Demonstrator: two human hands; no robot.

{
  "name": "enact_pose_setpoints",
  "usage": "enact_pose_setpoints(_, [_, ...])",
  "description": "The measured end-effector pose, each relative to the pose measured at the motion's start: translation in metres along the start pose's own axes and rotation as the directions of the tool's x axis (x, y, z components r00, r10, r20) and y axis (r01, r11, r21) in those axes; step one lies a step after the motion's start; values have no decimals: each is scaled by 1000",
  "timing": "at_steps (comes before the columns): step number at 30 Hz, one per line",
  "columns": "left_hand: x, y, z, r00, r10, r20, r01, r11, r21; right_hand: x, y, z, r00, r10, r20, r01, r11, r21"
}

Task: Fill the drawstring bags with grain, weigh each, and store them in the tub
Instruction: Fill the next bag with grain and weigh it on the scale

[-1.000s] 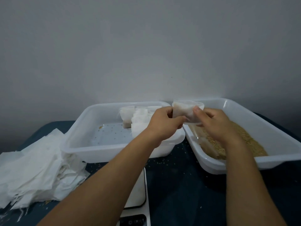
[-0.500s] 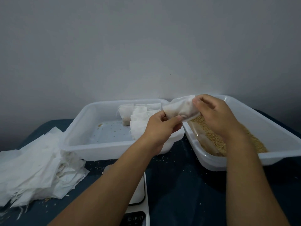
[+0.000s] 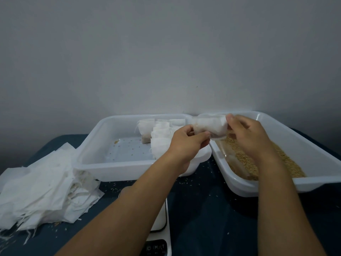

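We hold a small white fabric drawstring bag (image 3: 209,127) level between both hands, above the gap where the two white plastic tubs meet. Our left hand (image 3: 186,143) pinches its near end with curled fingers; our right hand (image 3: 252,137) pinches the far end, likely drawing the cord shut. The tub of golden grain (image 3: 245,159) sits beneath, placed to catch spills. Filled bags (image 3: 160,137) wait in the storage tub (image 3: 114,169).

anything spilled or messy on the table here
Yes: loose grains lie scattered on the dark tabletop between the two tubs and near the scale. A few more dot the floor of the left tub. The stack of empty bags sits fanned and frayed.
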State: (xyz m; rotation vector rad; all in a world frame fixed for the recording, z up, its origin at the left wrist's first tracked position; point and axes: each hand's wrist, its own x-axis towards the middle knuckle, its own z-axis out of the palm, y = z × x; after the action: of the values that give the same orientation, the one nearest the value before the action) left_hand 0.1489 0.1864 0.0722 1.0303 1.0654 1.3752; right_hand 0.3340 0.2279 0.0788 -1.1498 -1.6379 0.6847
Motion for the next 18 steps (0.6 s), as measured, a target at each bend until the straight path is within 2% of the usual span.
enact_pose_setpoints(4, [-11, -6, 5, 998, -55, 4, 55, 989, -138, -2, -12, 6, 985, -169, 16, 170, 985, -22])
enact_pose_setpoints(11, [-38, -26, -16, 995, -56, 82, 63, 995, -81, -17, -53, 22, 929, -330, 167, 350, 930, -112])
enact_pose_setpoints(14, [-49, -30, -27, 994, -30, 109, 55, 970, -236, -26, -69, 36, 897, -375, 235, 412, 901, -135])
enact_pose_setpoints(16, [-57, -30, -34, 996, -2, 90, 34, 936, -350, -32, -79, 44, 891, -396, 224, 417, 907, -56])
enact_pose_setpoints(18, [-65, -29, -42, 999, 37, 40, -17, 908, -419, -36, -83, 51, 914, -355, 198, 352, 935, 51])
